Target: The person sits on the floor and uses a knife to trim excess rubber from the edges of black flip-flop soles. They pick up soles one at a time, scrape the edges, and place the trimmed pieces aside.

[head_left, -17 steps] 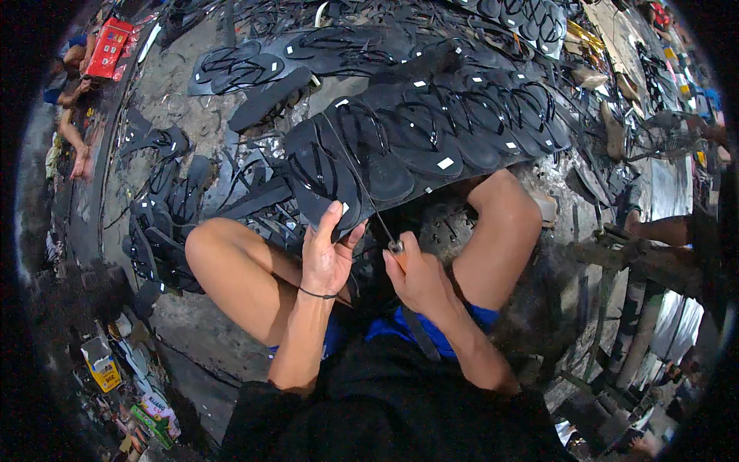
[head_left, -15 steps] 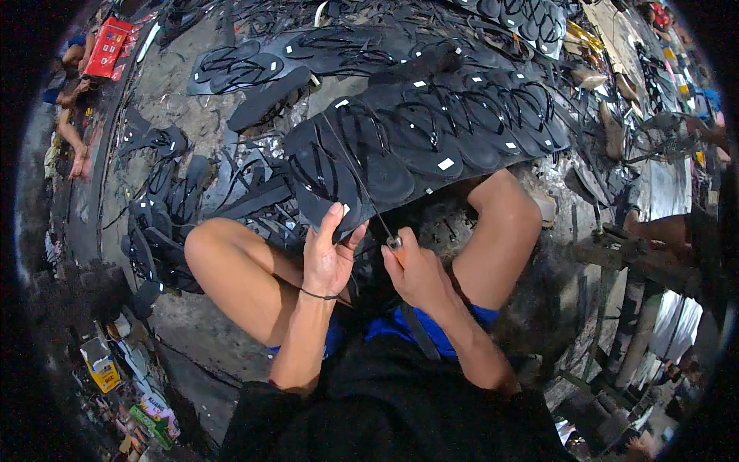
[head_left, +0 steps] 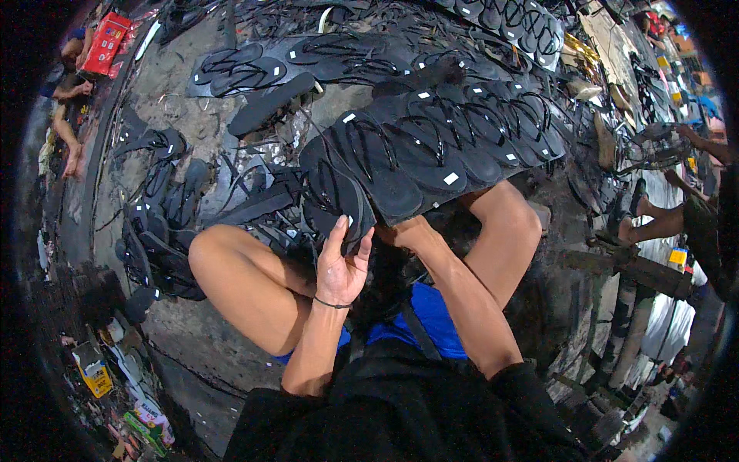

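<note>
My left hand (head_left: 343,268) grips the near end of a black flip-flop (head_left: 327,192), thumb on top and the fingers around its edge. That flip-flop lies at the left end of a row of black flip-flops (head_left: 396,173) set side by side on a dark sheet, some bearing small white stickers. My right hand (head_left: 408,232) is beside it, at the sheet's near edge. Its fingers are hidden beneath the sheet, and no tool shows there now.
More flip-flops (head_left: 239,69) and black scraps lie beyond and at the left. Another sheet of flip-flops (head_left: 512,23) is at the far right. My bent knees flank the work. Wooden pieces (head_left: 627,269) lie at the right; other people's limbs show at both sides.
My right hand, which held a thin metal tool by a wooden handle, has moved forward under the sheet's edge; the tool is out of sight. My left hand has shifted slightly right, still gripping the flip-flop.
</note>
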### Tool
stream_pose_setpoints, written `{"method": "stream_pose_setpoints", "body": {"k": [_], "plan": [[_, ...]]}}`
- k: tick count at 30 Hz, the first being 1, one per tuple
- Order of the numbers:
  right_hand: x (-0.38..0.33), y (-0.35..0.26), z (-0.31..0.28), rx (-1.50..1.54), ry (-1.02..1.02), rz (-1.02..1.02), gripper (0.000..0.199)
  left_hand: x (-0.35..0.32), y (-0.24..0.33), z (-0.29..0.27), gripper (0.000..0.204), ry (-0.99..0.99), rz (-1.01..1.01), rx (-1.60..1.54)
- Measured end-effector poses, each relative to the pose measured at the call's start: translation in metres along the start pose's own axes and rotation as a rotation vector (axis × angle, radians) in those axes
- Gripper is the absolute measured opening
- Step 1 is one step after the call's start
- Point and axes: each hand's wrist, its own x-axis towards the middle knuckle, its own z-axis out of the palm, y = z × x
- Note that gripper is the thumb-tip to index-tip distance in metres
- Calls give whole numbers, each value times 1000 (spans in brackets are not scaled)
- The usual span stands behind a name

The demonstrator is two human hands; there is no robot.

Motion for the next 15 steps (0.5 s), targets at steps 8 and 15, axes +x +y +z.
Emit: {"method": "stream_pose_setpoints", "body": {"k": [8,15], "plan": [[53,-58,-12,-391,51,72,29,-6,5,3,16,3,47,28],[126,-115,24,76,158,332,41,-99,25,16,23,-17,235,508]]}}
